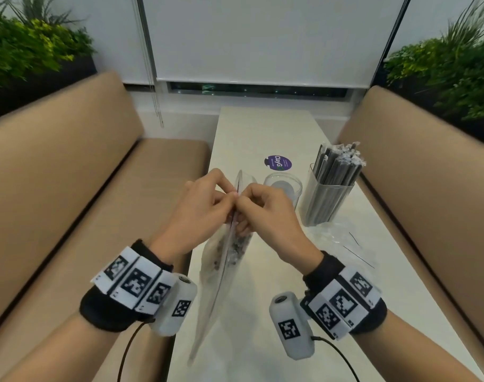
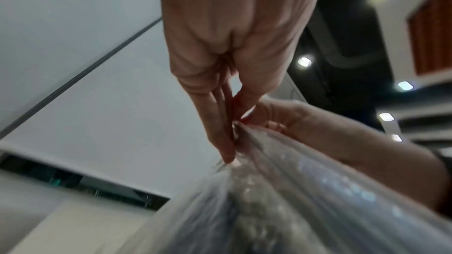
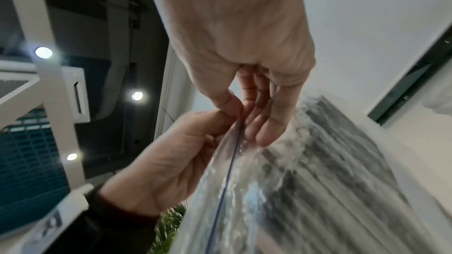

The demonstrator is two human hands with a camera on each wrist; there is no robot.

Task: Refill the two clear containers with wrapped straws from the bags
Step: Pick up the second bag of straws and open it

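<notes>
I hold a clear zip bag of wrapped straws (image 1: 224, 260) upright over the near end of the white table (image 1: 262, 128). My left hand (image 1: 224, 199) and right hand (image 1: 247, 202) pinch its top edge from opposite sides, fingertips nearly touching. In the right wrist view the bag (image 3: 305, 181) shows dark straws inside and a blue zip line running down from the pinch of my right hand (image 3: 244, 119). The left wrist view has my left hand (image 2: 232, 132) pinching the bag's (image 2: 293, 200) edge. An empty round clear container (image 1: 284, 186) stands behind my hands. A square clear container (image 1: 329, 197) to its right holds several wrapped straws.
A crumpled empty plastic bag (image 1: 337, 235) lies in front of the filled container. A purple round sticker (image 1: 278, 163) sits mid-table. Tan bench seats (image 1: 97, 188) flank the table on both sides. Planters (image 1: 28, 51) stand behind the benches.
</notes>
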